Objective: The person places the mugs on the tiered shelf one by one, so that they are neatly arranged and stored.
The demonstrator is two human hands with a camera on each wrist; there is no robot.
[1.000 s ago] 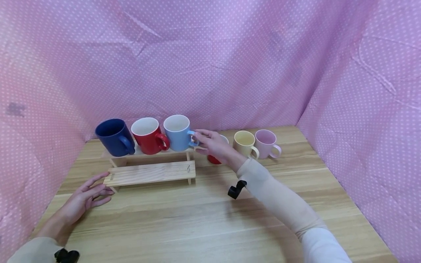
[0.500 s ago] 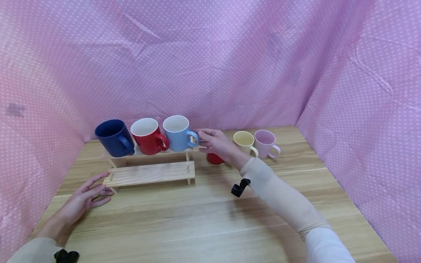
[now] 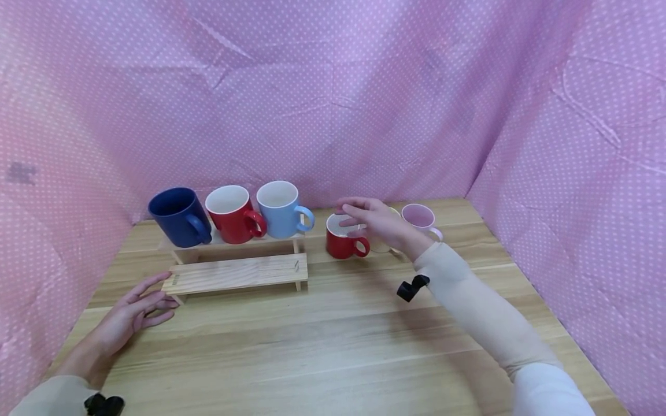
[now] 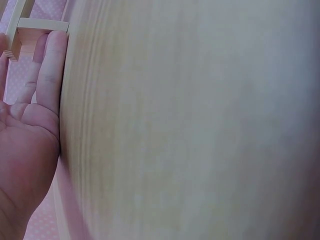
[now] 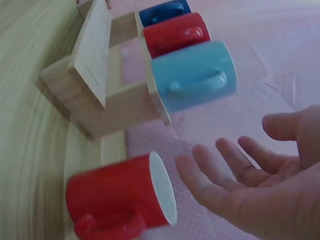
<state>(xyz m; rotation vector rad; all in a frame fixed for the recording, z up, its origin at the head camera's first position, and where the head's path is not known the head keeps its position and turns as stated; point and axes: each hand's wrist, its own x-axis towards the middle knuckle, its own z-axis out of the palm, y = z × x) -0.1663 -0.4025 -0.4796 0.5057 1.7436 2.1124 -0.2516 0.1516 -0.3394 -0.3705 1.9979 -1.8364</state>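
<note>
My right hand [image 3: 378, 223] is open and holds nothing, just by the top of the small shiny red mug with a white inside [image 3: 339, 247] on the wooden worktop [image 3: 291, 346]. My left hand [image 3: 130, 315] lies loose, fingers touching the pale wooden two-step stand [image 3: 234, 274]. I think I'm between mugs, so grabbing the red one needs a lower hand and curled fingers.

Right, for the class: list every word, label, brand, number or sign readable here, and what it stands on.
No text can be read.
Mugs: no lettering on the parts that show.
Wooden rack: dark marks, too small to make out.
Pink cloth: grey patch, too blurred to read.
</note>
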